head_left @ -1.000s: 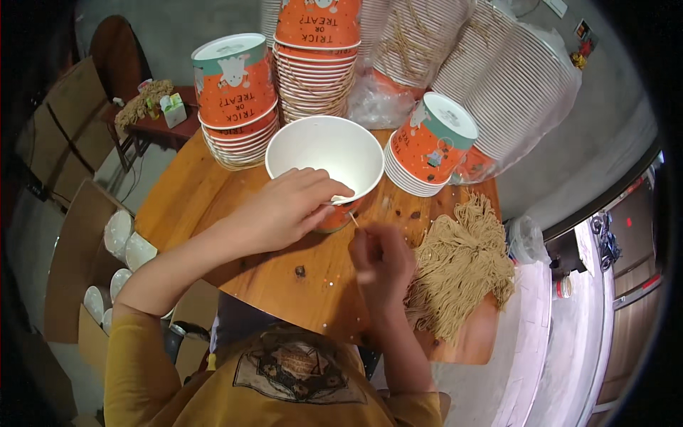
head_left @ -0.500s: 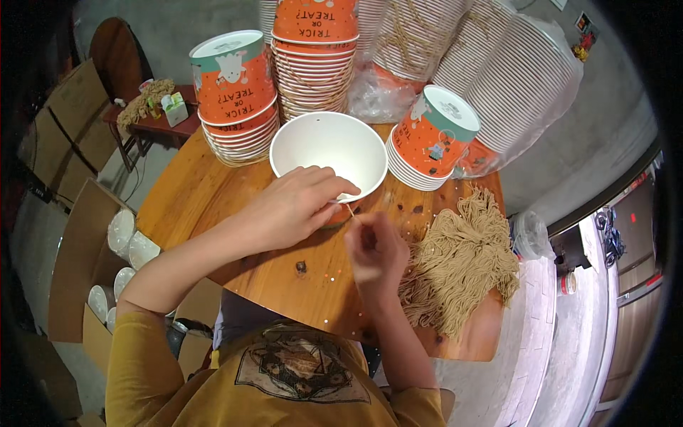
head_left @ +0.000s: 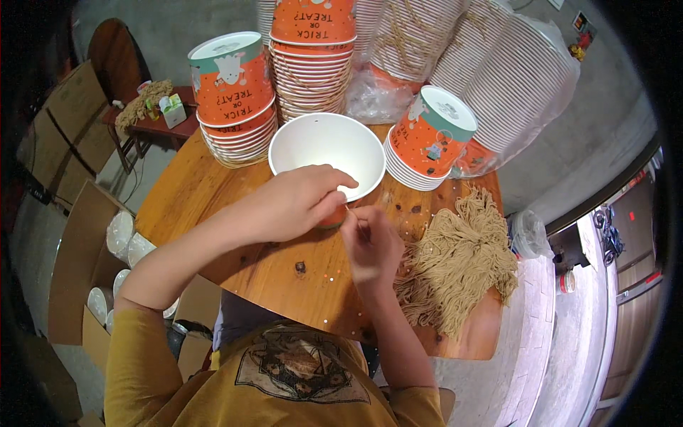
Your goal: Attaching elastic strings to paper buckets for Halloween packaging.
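Wooden table (head_left: pixel 235 263): both hands grip a round white paper bowl (head_left: pixel 326 153).

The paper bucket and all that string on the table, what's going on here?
A person sits at a round wooden table. Their left hand grips the near rim of an open paper bucket, while the right hand pinches a thin cord beside it. A pile of tan cords lies to the right; stacked buckets stand behind.

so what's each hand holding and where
The left hand grips the paper bucket at its near rim and side. The right hand pinches what looks like a thin tan string; hard to tell.
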`<state>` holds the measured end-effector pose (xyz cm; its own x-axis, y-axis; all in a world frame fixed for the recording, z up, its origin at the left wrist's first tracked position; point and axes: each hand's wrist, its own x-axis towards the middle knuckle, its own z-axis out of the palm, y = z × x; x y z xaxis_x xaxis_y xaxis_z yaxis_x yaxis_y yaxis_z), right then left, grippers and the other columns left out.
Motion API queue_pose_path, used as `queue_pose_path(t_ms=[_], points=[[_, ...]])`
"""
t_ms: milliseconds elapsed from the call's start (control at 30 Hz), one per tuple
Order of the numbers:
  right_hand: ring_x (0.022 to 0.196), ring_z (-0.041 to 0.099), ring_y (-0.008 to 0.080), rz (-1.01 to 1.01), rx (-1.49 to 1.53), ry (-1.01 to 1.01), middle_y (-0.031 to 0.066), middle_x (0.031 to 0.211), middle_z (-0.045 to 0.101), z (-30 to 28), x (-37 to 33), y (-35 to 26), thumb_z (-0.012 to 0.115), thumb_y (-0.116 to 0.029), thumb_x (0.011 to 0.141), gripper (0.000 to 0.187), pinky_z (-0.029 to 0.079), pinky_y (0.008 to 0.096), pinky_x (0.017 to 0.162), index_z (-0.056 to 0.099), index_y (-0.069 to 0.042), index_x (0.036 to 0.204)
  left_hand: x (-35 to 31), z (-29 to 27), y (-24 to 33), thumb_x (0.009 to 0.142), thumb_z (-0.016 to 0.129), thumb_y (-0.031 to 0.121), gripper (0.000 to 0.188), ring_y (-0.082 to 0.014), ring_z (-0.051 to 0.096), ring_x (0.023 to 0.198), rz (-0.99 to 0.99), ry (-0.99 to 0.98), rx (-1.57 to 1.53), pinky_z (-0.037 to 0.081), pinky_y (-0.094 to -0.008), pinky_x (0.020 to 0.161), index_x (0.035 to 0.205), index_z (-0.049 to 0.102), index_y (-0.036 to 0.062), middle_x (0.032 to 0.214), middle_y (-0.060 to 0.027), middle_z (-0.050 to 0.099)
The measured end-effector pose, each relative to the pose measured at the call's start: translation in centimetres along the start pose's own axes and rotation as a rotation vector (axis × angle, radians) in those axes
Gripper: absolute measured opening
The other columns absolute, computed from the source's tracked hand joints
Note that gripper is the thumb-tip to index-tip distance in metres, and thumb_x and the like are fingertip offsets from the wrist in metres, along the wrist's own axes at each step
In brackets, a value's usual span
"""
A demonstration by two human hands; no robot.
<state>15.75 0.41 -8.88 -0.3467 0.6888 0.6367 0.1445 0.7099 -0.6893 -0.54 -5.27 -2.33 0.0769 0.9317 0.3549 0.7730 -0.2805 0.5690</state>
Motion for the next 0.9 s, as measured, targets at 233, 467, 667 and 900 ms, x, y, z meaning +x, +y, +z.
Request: queue_pose_path(t_ms=[233, 467, 667, 900], points=[[0.057, 0.054, 0.0155, 0.094, 0.0, -0.043, 0.0054, 0.068, 0.055, 0.4, -0.1, 0.3, 0.067, -0.006, 0.082, 0.015, 0.045, 0.028, 0.055, 0.055, -0.01, 0.091, 3.6, -2.5, -1.3, 0.095, 0.05, 0.013, 0.023, -0.023, 0.063, 0.091, -0.247, -0.524, -0.109, 0.049, -0.034, 0.079, 0.112, 0.061, 0.0045, 0.1, -0.0127, 0.066], [0.055, 0.052, 0.0101, 0.199, 0.012, -0.058, 0.0029, 0.062, 0.052, -0.4, 0.3, 0.2, 0.065, -0.012, 0.087, 0.012, 0.044, 0.0277, 0.054, 0.056, -0.01, 0.095, 3.7, -1.8, -1.1, 0.092, 0.055, 0.016, 0.012, -0.0234, 0.055, 0.075, -0.161, -0.411, -0.035, 0.044, -0.036, 0.068, 0.089, 0.055, 0.0051, 0.08, -0.0097, 0.059], [0.055, 0.039, 0.0012, 0.319, 0.301, -0.071, -0.0063, 0.06, 0.044, -1.7, 3.3, -0.5, 0.064, -0.009, 0.087, 0.01, 0.035, 0.0191, 0.05, 0.06, -0.003, 0.095, 2.0, -0.6, -0.3, 0.09, 0.057, 0.012, 0.007, -0.0306, 0.058, 0.078, 0.141, 0.026, 0.058, 0.046, -0.0397, 0.067, 0.092, 0.055, 0.0055, 0.087, -0.0108, 0.056], [0.056, 0.035, -0.0007, 0.451, 0.453, -0.259, -0.0099, 0.06, 0.039, -1.4, 4.5, 0.0, 0.065, -0.008, 0.087, 0.008, 0.031, 0.0175, 0.05, 0.06, -0.001, 0.087, 1.6, -0.3, -0.3, 0.09, 0.057, 0.007, 0.026, -0.018, 0.059, 0.074, -0.13, -0.007, -0.38, 0.047, -0.0325, 0.065, 0.114, 0.049, 0.0048, 0.084, -0.0068, 0.06]])
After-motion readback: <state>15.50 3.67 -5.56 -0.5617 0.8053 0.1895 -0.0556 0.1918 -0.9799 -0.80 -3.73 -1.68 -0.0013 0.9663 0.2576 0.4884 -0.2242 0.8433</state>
